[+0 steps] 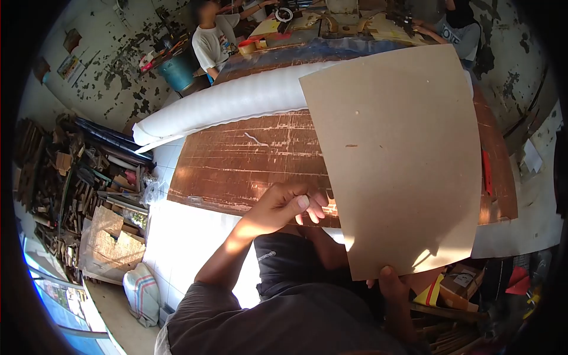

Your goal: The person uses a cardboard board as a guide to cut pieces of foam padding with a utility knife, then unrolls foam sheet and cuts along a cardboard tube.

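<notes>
A large flat sheet of brown board (402, 160) is held up in front of me, tilted over the right part of the worn wooden table (236, 160). My right hand (390, 283) pinches its bottom edge, thumb on the near face and the other fingers mostly hidden behind. To the left of the sheet, my left hand (296, 204) hovers over the table's near edge. Its fingers are loosely curled and apart, and nothing shows in them. A small white strip (255, 140) lies on the tabletop.
A long roll of white foam (225, 100) lies across the table's far side. Two people (216, 38) are at the bench beyond. Stacked wood scraps (53, 189) line the left wall, near a white sack (142, 293). A cardboard box (460, 284) sits low at right.
</notes>
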Available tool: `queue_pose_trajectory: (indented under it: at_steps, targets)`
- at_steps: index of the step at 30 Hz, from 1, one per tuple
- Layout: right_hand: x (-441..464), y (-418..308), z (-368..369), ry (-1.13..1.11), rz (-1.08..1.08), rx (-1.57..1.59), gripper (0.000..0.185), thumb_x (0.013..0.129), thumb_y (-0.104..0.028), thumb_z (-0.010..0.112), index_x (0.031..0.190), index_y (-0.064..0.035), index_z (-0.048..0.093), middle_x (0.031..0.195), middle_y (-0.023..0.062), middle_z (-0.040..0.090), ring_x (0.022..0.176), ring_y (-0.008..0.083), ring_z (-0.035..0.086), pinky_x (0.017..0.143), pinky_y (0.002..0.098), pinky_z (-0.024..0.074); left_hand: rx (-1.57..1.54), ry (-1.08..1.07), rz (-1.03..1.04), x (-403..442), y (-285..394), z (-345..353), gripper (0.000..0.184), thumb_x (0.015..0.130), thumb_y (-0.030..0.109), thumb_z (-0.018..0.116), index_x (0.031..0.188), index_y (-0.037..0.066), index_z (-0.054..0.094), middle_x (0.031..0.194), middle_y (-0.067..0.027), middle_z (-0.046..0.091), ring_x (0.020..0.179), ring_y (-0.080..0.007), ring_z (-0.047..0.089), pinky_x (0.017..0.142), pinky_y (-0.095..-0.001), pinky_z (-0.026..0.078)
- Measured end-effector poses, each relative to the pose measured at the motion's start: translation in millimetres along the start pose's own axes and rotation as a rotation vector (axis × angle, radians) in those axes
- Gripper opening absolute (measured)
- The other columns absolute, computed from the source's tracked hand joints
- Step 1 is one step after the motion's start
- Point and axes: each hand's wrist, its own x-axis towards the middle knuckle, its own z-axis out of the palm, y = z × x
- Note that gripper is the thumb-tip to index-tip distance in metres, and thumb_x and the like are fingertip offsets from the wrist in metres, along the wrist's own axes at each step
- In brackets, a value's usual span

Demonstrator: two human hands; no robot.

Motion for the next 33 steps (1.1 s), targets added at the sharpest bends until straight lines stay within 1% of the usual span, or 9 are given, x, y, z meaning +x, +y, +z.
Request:
queue_pose_trajectory:
  at_steps: [3, 6, 8, 10, 14, 16, 19, 22, 33]
  targets:
    - [6, 11, 4, -0.085, 0.023, 0.053, 0.027, 0.097, -0.010, 0.067, 0.118, 0.0053, 0.058, 0.090, 0.0167, 0.069, 0.070, 0.0222, 0.069, 0.055, 0.0326, 0.0556, -0.252, -0.049, 0.205, -5, -34, 30, 0.091, 0.100, 0.060, 0.058, 0.155, -0.006, 0.029, 0.137, -0.0158, 0.059, 0.125, -0.0254, 0.061, 0.099, -0.0352, 0.049]
    - [5, 22, 10, -0.153, 0.092, 0.013, 0.026, 0.097, -0.008, 0.066, 0.118, 0.0046, 0.058, 0.091, 0.0158, 0.069, 0.071, 0.0222, 0.069, 0.058, 0.0329, 0.0561, -0.421, 0.087, 0.243, -13, -62, 49, 0.095, 0.099, 0.058, 0.060, 0.157, -0.006, 0.022, 0.146, -0.0117, 0.049, 0.127, -0.0231, 0.056, 0.104, -0.0366, 0.045]
    - [1, 29, 13, -0.168, 0.140, -0.036, 0.025, 0.097, -0.007, 0.066, 0.118, 0.0044, 0.058, 0.091, 0.0150, 0.069, 0.070, 0.0219, 0.068, 0.059, 0.0329, 0.0561, -0.547, -0.028, 0.355, -14, -78, 48, 0.082, 0.102, 0.046, 0.060, 0.158, -0.003, 0.024, 0.145, -0.0103, 0.050, 0.127, -0.0204, 0.054, 0.106, -0.0372, 0.043]
    - [-5, 33, 15, -0.138, 0.272, -0.054, 0.023, 0.097, -0.006, 0.065, 0.117, 0.0032, 0.059, 0.093, 0.0141, 0.069, 0.072, 0.0214, 0.068, 0.059, 0.0327, 0.0557, -0.696, 0.334, 0.126, -18, -58, 71, 0.062, 0.104, 0.030, 0.057, 0.154, 0.000, 0.034, 0.137, -0.0082, 0.055, 0.123, -0.0171, 0.055, 0.105, -0.0357, 0.042]
    - [-14, 44, 4, -0.084, 0.210, -0.099, 0.030, 0.097, -0.010, 0.067, 0.122, 0.0033, 0.058, 0.102, 0.0124, 0.068, 0.089, 0.0197, 0.068, 0.070, 0.0346, 0.0571, -0.565, 0.404, 0.116, -13, -67, 65, 0.036, 0.103, 0.016, 0.058, 0.135, 0.001, 0.057, 0.125, -0.0048, 0.062, 0.118, -0.0167, 0.057, 0.103, -0.0357, 0.042]
    - [-17, 60, -12, 0.266, -0.063, -0.163, 0.041, 0.097, -0.015, 0.069, 0.130, 0.0034, 0.055, 0.112, 0.0104, 0.066, 0.107, 0.0176, 0.063, 0.087, 0.0349, 0.0541, -0.501, 0.436, 0.115, -17, -66, 58, 0.035, 0.102, 0.016, 0.059, 0.133, 0.001, 0.058, 0.123, -0.0047, 0.063, 0.118, -0.0169, 0.057, 0.103, -0.0355, 0.041]
    - [2, 22, -14, 0.333, -0.083, 0.129, 0.051, 0.096, -0.020, 0.070, 0.137, 0.0037, 0.051, 0.116, 0.0085, 0.065, 0.114, 0.0149, 0.058, 0.098, 0.0327, 0.0474, -0.394, 0.486, 0.121, -19, -49, 50, 0.034, 0.100, 0.017, 0.062, 0.130, 0.000, 0.060, 0.121, -0.0049, 0.064, 0.117, -0.0170, 0.057, 0.104, -0.0352, 0.040]
    - [17, -3, -32, 0.168, -0.323, -0.158, 0.047, 0.099, -0.018, 0.067, 0.137, 0.0033, 0.050, 0.115, 0.0079, 0.065, 0.110, 0.0136, 0.059, 0.096, 0.0304, 0.0465, -0.360, 0.474, 0.101, -22, -50, 36, 0.035, 0.098, 0.018, 0.065, 0.127, -0.001, 0.062, 0.119, -0.0068, 0.066, 0.117, -0.0182, 0.058, 0.105, -0.0356, 0.040]
    - [42, -47, 0, 0.069, -0.192, -0.673, 0.030, 0.097, -0.001, 0.068, 0.125, 0.0010, 0.058, 0.109, 0.0036, 0.066, 0.102, 0.0117, 0.062, 0.093, 0.0291, 0.0483, -0.372, 0.361, 0.128, -23, -57, 32, 0.033, 0.096, 0.014, 0.067, 0.126, 0.000, 0.065, 0.120, -0.0069, 0.068, 0.116, -0.0182, 0.060, 0.103, -0.0361, 0.043]
